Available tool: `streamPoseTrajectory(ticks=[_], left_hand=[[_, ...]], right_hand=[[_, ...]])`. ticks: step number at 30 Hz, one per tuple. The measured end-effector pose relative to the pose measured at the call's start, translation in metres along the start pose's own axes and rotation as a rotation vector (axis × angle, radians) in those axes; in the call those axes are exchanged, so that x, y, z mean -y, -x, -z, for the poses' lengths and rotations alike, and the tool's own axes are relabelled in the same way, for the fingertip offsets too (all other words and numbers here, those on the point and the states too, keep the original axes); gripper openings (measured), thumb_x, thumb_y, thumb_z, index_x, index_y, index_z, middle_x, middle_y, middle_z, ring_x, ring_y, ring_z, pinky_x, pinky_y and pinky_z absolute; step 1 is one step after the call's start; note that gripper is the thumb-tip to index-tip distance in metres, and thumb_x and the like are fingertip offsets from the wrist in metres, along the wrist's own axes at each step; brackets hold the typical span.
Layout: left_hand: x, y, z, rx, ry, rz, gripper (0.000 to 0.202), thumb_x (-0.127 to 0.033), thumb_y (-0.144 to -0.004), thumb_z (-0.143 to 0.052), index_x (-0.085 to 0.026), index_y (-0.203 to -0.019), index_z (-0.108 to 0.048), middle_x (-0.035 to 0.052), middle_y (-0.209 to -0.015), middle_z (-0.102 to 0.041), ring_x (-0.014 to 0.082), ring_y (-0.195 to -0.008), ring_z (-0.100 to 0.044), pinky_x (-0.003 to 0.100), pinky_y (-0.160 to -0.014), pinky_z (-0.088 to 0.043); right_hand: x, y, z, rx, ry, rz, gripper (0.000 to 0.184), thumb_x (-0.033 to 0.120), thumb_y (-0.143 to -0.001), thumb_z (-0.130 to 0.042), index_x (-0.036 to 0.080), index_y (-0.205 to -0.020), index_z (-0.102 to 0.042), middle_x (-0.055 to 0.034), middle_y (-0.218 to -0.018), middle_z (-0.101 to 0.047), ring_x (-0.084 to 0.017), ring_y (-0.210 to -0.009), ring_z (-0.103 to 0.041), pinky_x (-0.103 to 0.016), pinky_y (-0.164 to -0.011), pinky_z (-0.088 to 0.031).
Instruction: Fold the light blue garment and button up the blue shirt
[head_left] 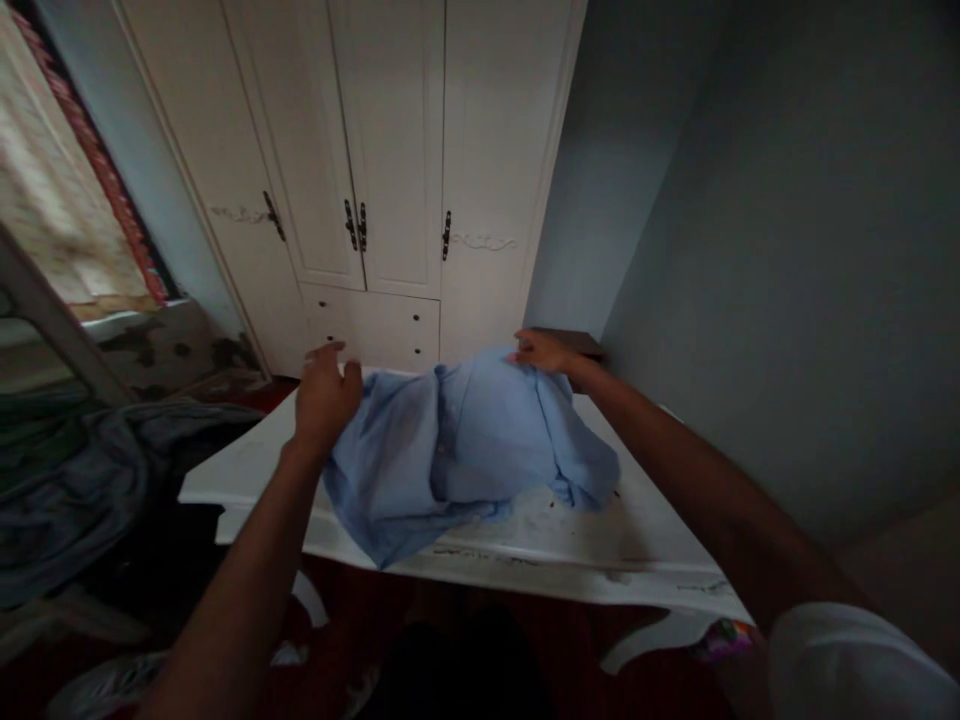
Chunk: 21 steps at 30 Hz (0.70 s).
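Note:
A light blue button-up shirt [487, 430] lies crumpled on a white table [600, 545], one corner hanging over the near edge. Its button placket runs down the middle, with folds to both sides. At the shirt's far left edge is my left hand [326, 395], thumb and fingers apart, with no cloth visible between them. My right hand [547, 352] is at the far edge of the shirt, its thumb and fingers closed on the fabric there.
Behind the table stands a white wardrobe [390, 140] with dark handles and drawers. Dark clothes [90, 480] are heaped at the left, near a curtained window [67, 170]. A grey wall [810, 250] rises at the right. A shoe [105, 685] lies on the red floor.

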<state>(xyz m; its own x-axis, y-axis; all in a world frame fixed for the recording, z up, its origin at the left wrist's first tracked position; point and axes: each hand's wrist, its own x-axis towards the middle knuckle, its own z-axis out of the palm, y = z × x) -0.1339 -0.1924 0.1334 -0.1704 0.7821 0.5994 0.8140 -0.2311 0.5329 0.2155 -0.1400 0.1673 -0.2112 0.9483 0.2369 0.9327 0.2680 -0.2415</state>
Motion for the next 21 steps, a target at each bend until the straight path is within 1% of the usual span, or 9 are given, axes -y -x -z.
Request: streamPoseTrajectory(ticks=[3, 6, 9, 11, 13, 16, 17, 19, 21], left_hand=[[-0.012, 0.034, -0.009, 0.392, 0.024, 0.031, 0.055, -0.055, -0.088, -0.037, -0.013, -0.114, -0.060, 0.0148, -0.108, -0.067, 0.0270, -0.100, -0.064, 0.039, -0.089, -0.048], [-0.023, 0.068, -0.015, 0.487, 0.002, 0.040, 0.080, -0.069, -0.077, -0.049, -0.012, -0.132, -0.048, 0.0172, -0.116, -0.064, 0.0267, -0.096, -0.065, 0.036, -0.084, -0.049], [-0.030, 0.091, -0.018, 0.544, -0.098, -0.020, 0.094, -0.068, -0.069, -0.059, -0.012, -0.142, -0.037, 0.0191, -0.118, -0.062, 0.0309, -0.102, -0.062, 0.039, -0.083, -0.047], [-0.029, 0.099, -0.018, 0.610, -0.130, -0.038, 0.081, -0.055, -0.070, -0.063, -0.013, -0.136, -0.046, 0.0158, -0.107, -0.067, 0.0300, -0.095, -0.064, 0.038, -0.080, -0.047], [-0.025, 0.099, -0.015, 0.650, -0.063, -0.046, 0.049, -0.040, -0.072, -0.059, -0.016, -0.114, -0.063, 0.0095, -0.091, -0.070, 0.0252, -0.083, -0.065, 0.034, -0.074, -0.047], [-0.009, 0.090, -0.004, 0.539, 0.162, 0.066, 0.024, -0.034, -0.070, -0.055, -0.019, -0.085, -0.067, 0.0030, -0.073, -0.067, 0.0193, -0.065, -0.062, 0.030, -0.062, -0.047], [-0.002, 0.086, 0.001, 0.458, 0.236, 0.154, 0.025, -0.036, -0.069, -0.056, -0.018, -0.084, -0.066, 0.0019, -0.071, -0.065, 0.0183, -0.060, -0.060, 0.029, -0.057, -0.047], [0.015, 0.078, 0.012, 0.266, 0.354, 0.320, 0.031, -0.039, -0.065, -0.061, -0.018, -0.088, -0.064, 0.0003, -0.070, -0.064, 0.0166, -0.053, -0.057, 0.029, -0.052, -0.046], [0.035, 0.068, 0.024, 0.026, 0.385, 0.369, 0.032, -0.038, -0.066, -0.062, -0.017, -0.089, -0.065, 0.0007, -0.073, -0.065, 0.0174, -0.057, -0.059, 0.030, -0.056, -0.049]], right_hand=[[0.014, 0.013, -0.053, 0.141, 0.021, 0.006, 0.042, 0.029, -0.072, -0.077, 0.010, -0.108, -0.066, -0.0183, -0.109, -0.069, -0.030, -0.101, -0.065, -0.034, -0.087, -0.048], [0.035, 0.030, -0.088, 0.157, -0.004, 0.073, 0.037, 0.036, -0.082, -0.066, 0.011, -0.110, -0.066, -0.0168, -0.116, -0.066, -0.029, -0.111, -0.061, -0.034, -0.095, -0.045], [0.060, 0.057, -0.099, 0.076, -0.070, 0.158, 0.041, 0.041, -0.092, -0.051, 0.013, -0.120, -0.061, -0.0136, -0.127, -0.061, -0.023, -0.122, -0.053, -0.033, -0.103, -0.039], [0.073, 0.081, -0.096, 0.022, -0.162, 0.307, 0.045, 0.046, -0.089, -0.055, 0.014, -0.120, -0.062, -0.0130, -0.127, -0.060, -0.023, -0.121, -0.053, -0.034, -0.104, -0.039], [0.080, 0.106, -0.092, 0.071, -0.187, 0.421, 0.051, 0.050, -0.082, -0.064, 0.016, -0.119, -0.063, -0.0129, -0.126, -0.061, -0.025, -0.118, -0.056, -0.036, -0.100, -0.043], [0.079, 0.136, -0.085, 0.161, -0.118, 0.443, 0.027, 0.034, -0.086, -0.063, 0.018, -0.106, -0.070, -0.0100, -0.110, -0.070, -0.024, -0.104, -0.064, -0.036, -0.092, -0.047], [0.075, 0.143, -0.083, 0.159, -0.092, 0.429, 0.019, 0.026, -0.089, -0.059, 0.018, -0.100, -0.072, -0.0086, -0.103, -0.072, -0.023, -0.100, -0.065, -0.036, -0.091, -0.048], [0.063, 0.151, -0.077, 0.108, -0.062, 0.402, 0.021, 0.014, -0.090, -0.052, 0.019, -0.092, -0.073, -0.0063, -0.095, -0.074, -0.021, -0.095, -0.067, -0.035, -0.089, -0.048], [0.047, 0.153, -0.066, 0.016, -0.065, 0.380, 0.024, 0.010, -0.089, -0.050, 0.019, -0.092, -0.072, -0.0058, -0.097, -0.074, -0.021, -0.094, -0.067, -0.035, -0.088, -0.049]])
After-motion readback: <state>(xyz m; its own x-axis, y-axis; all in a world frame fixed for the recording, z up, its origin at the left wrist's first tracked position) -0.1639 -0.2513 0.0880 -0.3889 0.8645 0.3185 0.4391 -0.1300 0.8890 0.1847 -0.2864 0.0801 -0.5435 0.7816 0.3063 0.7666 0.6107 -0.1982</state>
